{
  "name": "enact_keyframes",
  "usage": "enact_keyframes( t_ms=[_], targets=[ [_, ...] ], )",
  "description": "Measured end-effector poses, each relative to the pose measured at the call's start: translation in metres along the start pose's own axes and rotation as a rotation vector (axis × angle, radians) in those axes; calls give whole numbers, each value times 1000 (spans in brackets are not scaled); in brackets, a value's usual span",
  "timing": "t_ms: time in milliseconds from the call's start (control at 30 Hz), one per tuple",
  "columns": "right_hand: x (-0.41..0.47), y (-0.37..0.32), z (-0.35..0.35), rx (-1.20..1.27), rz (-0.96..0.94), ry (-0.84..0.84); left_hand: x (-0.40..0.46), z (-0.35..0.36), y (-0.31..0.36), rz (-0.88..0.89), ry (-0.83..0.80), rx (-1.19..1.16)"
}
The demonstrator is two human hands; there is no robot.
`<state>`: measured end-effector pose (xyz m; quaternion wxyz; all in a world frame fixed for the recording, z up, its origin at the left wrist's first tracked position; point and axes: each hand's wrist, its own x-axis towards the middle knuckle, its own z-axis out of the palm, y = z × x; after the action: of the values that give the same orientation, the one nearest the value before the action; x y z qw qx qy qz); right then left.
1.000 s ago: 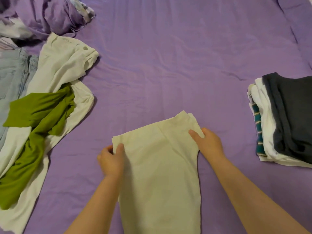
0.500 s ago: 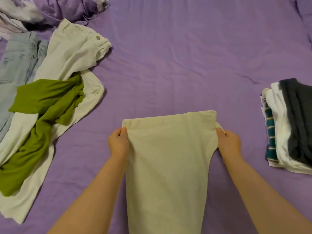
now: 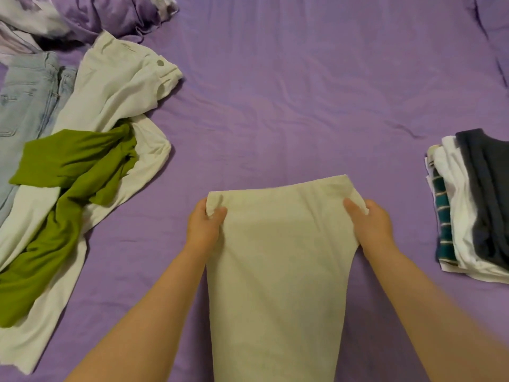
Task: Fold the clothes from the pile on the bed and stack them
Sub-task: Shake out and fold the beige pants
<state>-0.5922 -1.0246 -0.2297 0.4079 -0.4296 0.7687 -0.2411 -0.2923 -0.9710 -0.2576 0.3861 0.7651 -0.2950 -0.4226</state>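
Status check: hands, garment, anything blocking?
Left hand and right hand each grip a top corner of the cream cloth garment. Purple bedsheet ahead bare. Folded stack right.

A single head-worn wide-angle view looks forward and steeply down from close above the bed. Both forearms enter from 6 o'clock, the unfolded pile lies at 9 o'clock, and the folded stack at 3 o'clock.

My left hand and right hand pinch far corners of cream cloth, near centre of purple bed. Left: pile with green garment atop white trousers, jeans beside. Right: folded stack, dark piece topmost.
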Motion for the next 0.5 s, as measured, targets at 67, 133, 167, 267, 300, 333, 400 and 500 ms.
enact_keyframes(
  t_ms=[67, 133, 167, 267, 300, 333, 400, 500],
  targets=[
    [0, -2, -4, -68, -12, 32, 6, -2, 1, 26, -5, 51],
    [-5, 0, -3, -205, -76, 55, 8, 0, 3, -9, -50, 57],
    [-13, 3, -2, -299, -121, 81, 6, 1, 3, -57, -62, 28],
    [-54, 12, 4, -481, -406, 166, -25, -2, -3, -134, -18, 43],
    [-69, 17, 7, -508, -517, 141, -39, -3, -8, -140, -9, 63],
    [-84, 23, 12, -559, -625, 93, -54, -4, -12, -143, 1, 71],
    [-105, 38, 23, -713, -773, -56, -82, -6, -23, -133, 27, 63],
    [-110, 52, 40, -954, -754, -309, -115, -8, -39, -139, 56, 42]
  ],
)
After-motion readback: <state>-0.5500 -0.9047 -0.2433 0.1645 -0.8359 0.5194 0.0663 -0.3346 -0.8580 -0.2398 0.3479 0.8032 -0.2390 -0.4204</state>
